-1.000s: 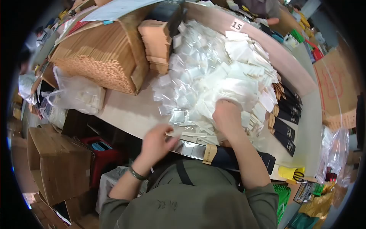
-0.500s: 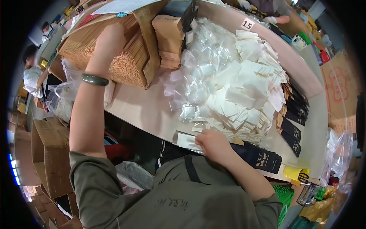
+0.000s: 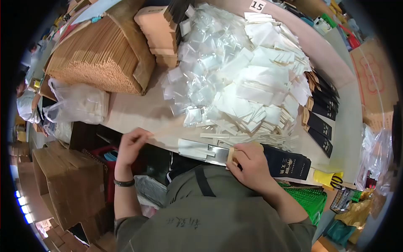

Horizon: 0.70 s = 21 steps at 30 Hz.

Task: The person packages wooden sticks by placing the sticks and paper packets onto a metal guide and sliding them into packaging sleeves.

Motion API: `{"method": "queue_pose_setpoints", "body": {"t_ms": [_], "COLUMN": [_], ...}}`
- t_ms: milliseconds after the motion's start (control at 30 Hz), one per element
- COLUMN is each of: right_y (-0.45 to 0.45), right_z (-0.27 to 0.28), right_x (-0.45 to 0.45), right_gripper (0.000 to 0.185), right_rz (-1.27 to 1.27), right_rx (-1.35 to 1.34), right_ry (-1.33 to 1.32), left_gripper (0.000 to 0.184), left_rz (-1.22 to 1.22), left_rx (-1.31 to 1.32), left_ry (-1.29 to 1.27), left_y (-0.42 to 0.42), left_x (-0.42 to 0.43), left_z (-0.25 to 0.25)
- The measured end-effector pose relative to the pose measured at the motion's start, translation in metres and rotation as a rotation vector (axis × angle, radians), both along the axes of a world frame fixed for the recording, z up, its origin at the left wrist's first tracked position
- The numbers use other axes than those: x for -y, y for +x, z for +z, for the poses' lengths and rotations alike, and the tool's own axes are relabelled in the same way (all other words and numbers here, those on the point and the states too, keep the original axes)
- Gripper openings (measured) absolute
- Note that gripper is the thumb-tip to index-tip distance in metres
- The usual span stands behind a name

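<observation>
Tan strip (image 3: 168,128) in the left hand (image 3: 135,145), dark packets (image 3: 280,163) under the right hand (image 3: 252,166)

Half a second ago the left hand was up at the carton of tan pieces (image 3: 90,69); now it is back by the near edge of the bench (image 3: 134,111) with the blurred strip, pinched between thumb and fingers. The right hand has shifted off the white slip (image 3: 195,150) and onto the packets. I judge from this that the work is gathered at the bench edge again, both hands occupied.

The left forearm rises from below, a dark bangle (image 3: 124,183) round its wrist, fingers pointing right. The right forearm slants in from the lower right, palm down, fingers curled and seemingly clamped on the packets at their tan band (image 3: 230,156).

The packets lie along the near edge in front of the person. Just left of the band is a silvery piece (image 3: 219,156), with the white slip partly over it. Beyond spreads a heap of white packets (image 3: 262,84), clear packets (image 3: 205,63) on its left. More dark sleeves (image 3: 321,124) fan out on the heap's right; a yellow holder (image 3: 325,177) sits at the bench's near right corner. The carton stands at the far left.
</observation>
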State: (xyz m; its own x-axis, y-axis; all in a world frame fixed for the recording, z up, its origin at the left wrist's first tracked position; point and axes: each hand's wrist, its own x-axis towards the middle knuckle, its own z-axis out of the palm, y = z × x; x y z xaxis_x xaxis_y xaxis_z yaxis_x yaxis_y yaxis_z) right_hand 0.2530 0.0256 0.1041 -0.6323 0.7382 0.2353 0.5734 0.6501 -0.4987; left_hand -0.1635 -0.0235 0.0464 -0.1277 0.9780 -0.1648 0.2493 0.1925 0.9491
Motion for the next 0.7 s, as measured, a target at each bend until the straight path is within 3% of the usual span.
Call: {"method": "queue_pose_setpoints", "body": {"t_ms": [33,100,200,300,433,533,633,667,700], "right_y": [0.005,0.011,0.016,0.013,-0.002,-0.003,0.002,0.003,0.001], "right_z": [0.002,0.005,-0.004,-0.015,-0.024,-0.01,-0.009,-0.015,-0.017], "right_x": [0.001,0.002,0.001,0.001,-0.004,-0.008,-0.001,0.001,-0.002], "right_gripper": [0.036,0.035,0.036,0.037,0.041,0.043,0.049,0.048,0.048], "right_rz": [0.041,0.123,0.144,0.157,0.162,0.085,0.078,0.094,0.1], "right_rx": [0.049,0.14,0.165,0.074,0.063,0.111,0.176,0.127,0.094], "right_ry": [-0.01,-0.02,-0.049,-0.051,-0.032,-0.046,-0.021,-0.014,0.018], "left_gripper": [0.009,0.01,0.01,0.012,0.012,0.01,0.008,0.012,0.019], "left_rz": [-0.157,-0.178,-0.192,-0.249,-0.331,-0.025,0.091,0.098,0.082], "left_rx": [0.059,0.088,-0.128,-0.177,-0.184,-0.322,-0.417,-0.265,-0.329], "left_ry": [0.041,-0.183,-0.238,-0.116,0.217,0.305,0.005,-0.131,-0.238], "left_y": [0.006,0.01,0.005,0.046,0.162,0.166,0.159,0.164,0.175], "left_x": [0.0,-0.002,-0.009,-0.02,-0.03,-0.025,-0.021,-0.019,-0.024], "left_z": [-0.003,0.002,0.0,-0.019,0.008,-0.011,-0.009,-0.008,0.009]}}
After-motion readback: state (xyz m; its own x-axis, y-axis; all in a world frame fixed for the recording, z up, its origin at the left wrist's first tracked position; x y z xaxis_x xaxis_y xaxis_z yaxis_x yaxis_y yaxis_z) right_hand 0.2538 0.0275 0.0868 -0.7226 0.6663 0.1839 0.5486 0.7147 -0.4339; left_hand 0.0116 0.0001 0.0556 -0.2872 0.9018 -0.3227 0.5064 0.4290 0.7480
